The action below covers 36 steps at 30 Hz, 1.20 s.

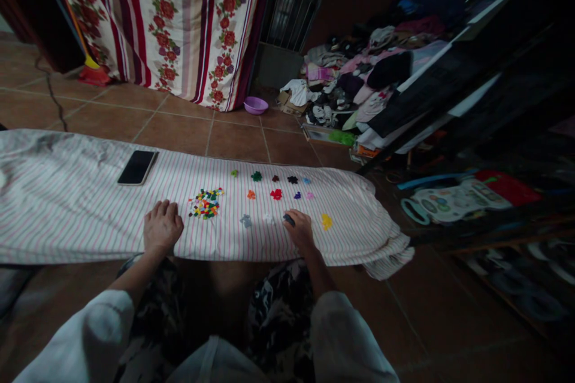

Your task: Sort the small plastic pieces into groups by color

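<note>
A striped cloth [67, 203] lies across the tiled floor in front of me. My left hand [162, 226] rests on it with fingers curled under, just left of a mixed pile of small coloured pieces [205, 203]. My right hand [299, 228] is closed down on the cloth at a small dark pile [288, 219], fingers pinched; what it grips is too small to tell. Sorted little heaps lie beyond: green [256, 176], red [276, 194], orange [251, 194], black [292, 179], purple [297, 195], grey [245, 220] and yellow [326, 221].
A black phone [137, 167] lies on the cloth at the left. Behind hang a floral curtain [179, 18] and a purple bowl [256, 105] on the floor. A heap of clothes [359, 84] and a toy [449, 200] crowd the right side.
</note>
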### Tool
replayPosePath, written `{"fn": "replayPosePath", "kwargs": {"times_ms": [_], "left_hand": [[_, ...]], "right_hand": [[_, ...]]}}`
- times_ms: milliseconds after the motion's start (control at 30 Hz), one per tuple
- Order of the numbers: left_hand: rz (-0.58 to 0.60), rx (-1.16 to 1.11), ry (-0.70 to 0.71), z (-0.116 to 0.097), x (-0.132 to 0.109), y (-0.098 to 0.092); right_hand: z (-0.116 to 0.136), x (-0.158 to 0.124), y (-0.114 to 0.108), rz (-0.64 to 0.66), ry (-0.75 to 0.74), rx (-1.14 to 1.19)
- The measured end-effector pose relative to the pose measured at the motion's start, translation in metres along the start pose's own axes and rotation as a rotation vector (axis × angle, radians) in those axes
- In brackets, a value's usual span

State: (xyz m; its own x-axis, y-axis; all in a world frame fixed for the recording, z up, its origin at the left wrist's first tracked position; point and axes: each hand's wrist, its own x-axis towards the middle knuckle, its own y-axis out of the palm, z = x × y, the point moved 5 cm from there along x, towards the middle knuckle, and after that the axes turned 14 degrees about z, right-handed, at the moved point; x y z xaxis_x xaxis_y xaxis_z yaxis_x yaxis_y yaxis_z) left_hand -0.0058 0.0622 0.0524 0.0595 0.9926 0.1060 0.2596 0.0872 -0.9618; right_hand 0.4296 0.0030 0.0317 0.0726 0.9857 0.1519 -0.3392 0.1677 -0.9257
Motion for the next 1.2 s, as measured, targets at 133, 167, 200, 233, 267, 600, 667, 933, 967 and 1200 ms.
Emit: {"fn": "replayPosePath", "kwargs": {"times_ms": [133,167,200,233,267,600,667,933,967,1200], "left_hand": [[0.009,0.011,0.001,-0.001,0.0,-0.002],[0.009,0.009,-0.002,-0.001,0.0,-0.002],[0.009,0.003,-0.006,-0.001,0.0,-0.003],[0.01,-0.005,-0.011,-0.001,0.0,-0.003],[0.013,-0.011,-0.015,-0.001,0.0,-0.003],[0.023,0.006,-0.009,-0.002,0.001,-0.003],[0.017,0.012,-0.005,-0.002,0.001,-0.003],[-0.013,0.048,0.002,-0.004,0.001,-0.005],[-0.016,0.05,0.001,-0.004,0.001,-0.005],[-0.019,0.031,0.001,-0.001,0.002,0.0]], "right_hand": [[-0.001,0.0,0.003,0.004,0.007,0.031],[-0.001,-0.001,0.004,0.002,0.008,0.034],[-0.002,-0.001,0.004,-0.001,0.011,0.034],[-0.003,-0.001,0.005,-0.006,0.013,0.032],[-0.004,-0.001,0.005,-0.01,0.014,0.031],[0.0,0.004,-0.006,-0.054,0.017,0.032],[0.007,0.009,-0.01,-0.069,0.015,0.035],[0.058,0.04,0.001,-0.102,-0.13,0.119],[0.066,0.044,0.006,-0.091,-0.148,0.125],[0.128,0.069,0.041,0.109,-0.198,0.137]]}}
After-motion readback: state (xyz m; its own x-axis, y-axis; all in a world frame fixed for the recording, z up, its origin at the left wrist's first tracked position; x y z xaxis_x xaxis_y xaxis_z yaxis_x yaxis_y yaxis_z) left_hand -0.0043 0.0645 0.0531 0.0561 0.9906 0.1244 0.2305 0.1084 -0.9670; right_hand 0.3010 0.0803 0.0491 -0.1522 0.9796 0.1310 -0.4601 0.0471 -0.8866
